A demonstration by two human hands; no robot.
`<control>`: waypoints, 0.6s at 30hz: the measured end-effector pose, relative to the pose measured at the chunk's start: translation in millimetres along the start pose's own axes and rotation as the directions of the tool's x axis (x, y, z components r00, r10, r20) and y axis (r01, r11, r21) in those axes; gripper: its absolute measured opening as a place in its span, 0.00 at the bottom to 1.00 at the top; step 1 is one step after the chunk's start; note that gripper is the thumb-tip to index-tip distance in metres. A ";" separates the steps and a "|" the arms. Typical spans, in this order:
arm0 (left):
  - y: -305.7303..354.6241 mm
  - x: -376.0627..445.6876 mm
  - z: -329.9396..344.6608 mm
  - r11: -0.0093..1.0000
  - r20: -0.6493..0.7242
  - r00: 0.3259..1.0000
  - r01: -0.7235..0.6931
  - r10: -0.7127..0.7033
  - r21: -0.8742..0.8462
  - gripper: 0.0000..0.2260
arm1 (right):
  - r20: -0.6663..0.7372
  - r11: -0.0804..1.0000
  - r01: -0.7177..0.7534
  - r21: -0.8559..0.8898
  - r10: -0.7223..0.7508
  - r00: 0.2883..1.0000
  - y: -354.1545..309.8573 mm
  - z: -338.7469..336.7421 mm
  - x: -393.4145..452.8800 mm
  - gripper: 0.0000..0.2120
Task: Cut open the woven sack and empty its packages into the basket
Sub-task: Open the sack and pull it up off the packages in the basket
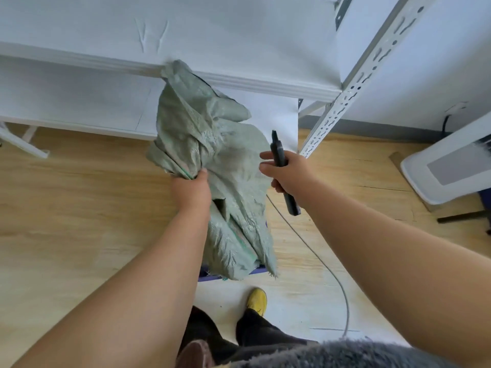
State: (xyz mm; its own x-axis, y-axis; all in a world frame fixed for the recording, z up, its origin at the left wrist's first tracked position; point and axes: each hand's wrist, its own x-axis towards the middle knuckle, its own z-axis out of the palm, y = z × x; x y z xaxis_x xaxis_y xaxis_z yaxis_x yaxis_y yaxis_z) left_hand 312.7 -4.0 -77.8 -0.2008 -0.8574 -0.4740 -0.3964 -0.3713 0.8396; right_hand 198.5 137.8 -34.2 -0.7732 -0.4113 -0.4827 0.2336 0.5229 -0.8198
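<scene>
A crumpled grey-green woven sack [212, 144] hangs in front of me, its top resting against the edge of a white shelf. My left hand [192, 191] grips a bunched fold of the sack at its left side. My right hand [285, 172] is closed around a dark utility knife [281, 171], held just right of the sack with the tip pointing away from me. The sack's lower end drapes over a blue-purple basket [210, 272], of which only a strip of rim shows. No packages are visible.
A white metal shelving unit [239, 83] with a slotted upright [353, 86] stands ahead. A grey cable [313, 251] runs across the wooden floor. A white appliance [449, 168] sits at the right. My yellow shoe [257, 300] is below the basket.
</scene>
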 end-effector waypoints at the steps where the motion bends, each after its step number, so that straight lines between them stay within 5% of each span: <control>1: 1.8 5.3 -7.3 1.000 -0.079 0.997 -0.017 0.019 0.016 0.16 | -0.029 0.999 -0.032 0.031 0.033 0.999 5.0 -0.1 2.1 0.13; 7: 23.1 16.2 -27.3 0.987 -0.252 0.956 -0.160 0.152 -0.011 0.15 | -0.076 0.991 -0.113 0.073 0.118 0.990 18.0 -1.2 11.1 0.10; 13: 42.8 13.8 -29.0 0.963 -0.206 0.942 -0.251 0.266 0.097 0.15 | -0.009 0.991 -0.075 0.111 0.077 0.997 8.8 14.0 6.1 0.11; 18: 40.5 23.0 -40.7 0.971 -0.061 0.979 -0.184 0.195 0.155 0.13 | 0.017 0.998 -0.028 0.061 0.027 0.999 4.1 20.7 7.3 0.16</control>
State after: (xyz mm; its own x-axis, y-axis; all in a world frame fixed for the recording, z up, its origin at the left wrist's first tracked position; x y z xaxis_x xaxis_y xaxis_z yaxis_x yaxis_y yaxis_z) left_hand 328.5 -53.3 -43.9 -0.2194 -0.9335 -0.2838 -0.4870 -0.1472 0.8609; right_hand 206.0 121.4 -47.5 -0.7565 -0.4099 -0.5096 0.2905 0.4875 -0.8234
